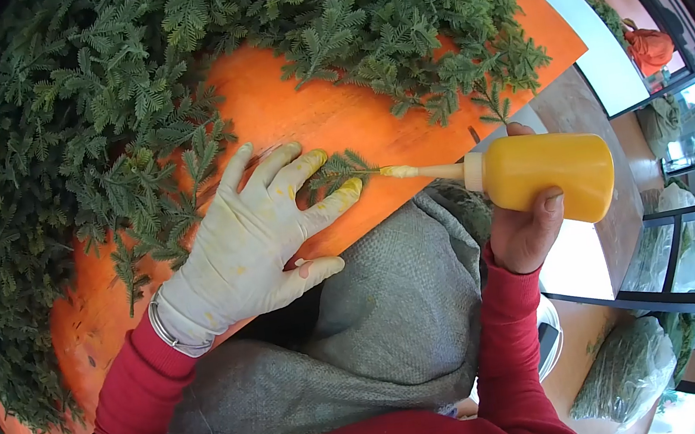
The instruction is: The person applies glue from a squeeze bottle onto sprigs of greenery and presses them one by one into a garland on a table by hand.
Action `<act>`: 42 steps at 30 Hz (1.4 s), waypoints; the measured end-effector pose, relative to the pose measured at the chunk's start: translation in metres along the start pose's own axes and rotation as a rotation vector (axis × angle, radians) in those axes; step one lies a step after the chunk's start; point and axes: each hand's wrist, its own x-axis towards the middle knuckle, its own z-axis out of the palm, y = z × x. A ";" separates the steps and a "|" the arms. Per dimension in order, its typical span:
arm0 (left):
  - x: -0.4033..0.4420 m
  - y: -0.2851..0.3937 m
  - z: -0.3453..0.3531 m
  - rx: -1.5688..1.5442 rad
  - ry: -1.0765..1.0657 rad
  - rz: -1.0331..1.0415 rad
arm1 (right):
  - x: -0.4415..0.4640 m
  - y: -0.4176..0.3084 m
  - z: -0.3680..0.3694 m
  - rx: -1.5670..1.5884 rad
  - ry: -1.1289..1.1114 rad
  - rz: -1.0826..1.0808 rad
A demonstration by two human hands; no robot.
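My left hand [245, 234], in a white glove with yellow smears, lies on an orange board [280, 95] with its fingers spread. A small evergreen sprig [340, 171] is held between its index and middle fingers, the thumb standing apart. My right hand [527, 234], bare, grips a yellow squeeze bottle [549, 175] tilted on its side. The bottle's pale nozzle [439, 172] points left and meets the sprig's stem end, where a yellowish paste [398, 172] shows. Another sprig tip [491, 102] hangs close to the right fingertips.
Heaped evergreen branches [116, 98] cover the board's left and far sides. A grey woven cloth [401, 297] drapes over my lap below the board's edge. On the floor at right stand a clear plastic bag of greenery [627, 373] and a white bucket [551, 335].
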 end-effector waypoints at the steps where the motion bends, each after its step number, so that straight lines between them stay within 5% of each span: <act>1: 0.000 0.000 0.000 0.003 -0.001 -0.001 | 0.000 -0.001 0.001 0.013 -0.002 -0.003; 42: 0.001 0.002 -0.001 -0.012 -0.004 -0.015 | 0.010 -0.005 -0.003 -0.058 -0.048 -0.038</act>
